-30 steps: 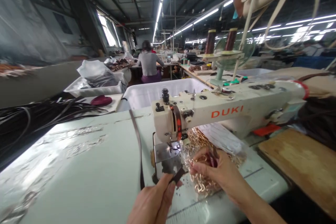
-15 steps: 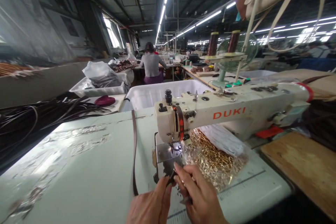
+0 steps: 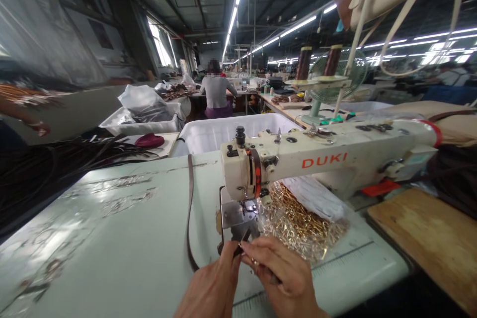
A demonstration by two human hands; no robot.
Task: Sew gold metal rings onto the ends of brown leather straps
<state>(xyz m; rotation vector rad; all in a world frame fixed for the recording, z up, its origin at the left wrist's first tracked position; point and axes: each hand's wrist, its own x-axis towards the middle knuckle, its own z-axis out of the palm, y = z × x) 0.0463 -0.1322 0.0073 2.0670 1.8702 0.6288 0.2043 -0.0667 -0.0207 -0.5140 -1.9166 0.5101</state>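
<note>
My left hand [image 3: 214,278] pinches a narrow dark brown strap [image 3: 191,203], which trails over the pale green table. My right hand [image 3: 285,273] is closed against it, its fingertips meeting the strap's dark end [image 3: 245,236]. A small shiny metal piece [image 3: 255,261] shows between the right fingers; its exact kind is hidden. Both hands are just in front of the sewing machine [image 3: 242,171], close to its metal needle plate [image 3: 234,214]. Beside the right hand lies a clear plastic bag of gold-coloured metal hooks [image 3: 298,216].
Behind the machine stands a white plastic tub [image 3: 208,129]. Dark straps [image 3: 55,169] are heaped at the left, near another person's hand [image 3: 41,129]. Two thread cones [image 3: 303,63] stand on a rack. A wooden board [image 3: 425,238] is at the right. Farther off, a person [image 3: 218,92] sits working.
My right hand has turned and drawn its fingers in closer to my left. The strap's dark end now sticks up past the fingertips. Another person's arm has appeared at the left edge.
</note>
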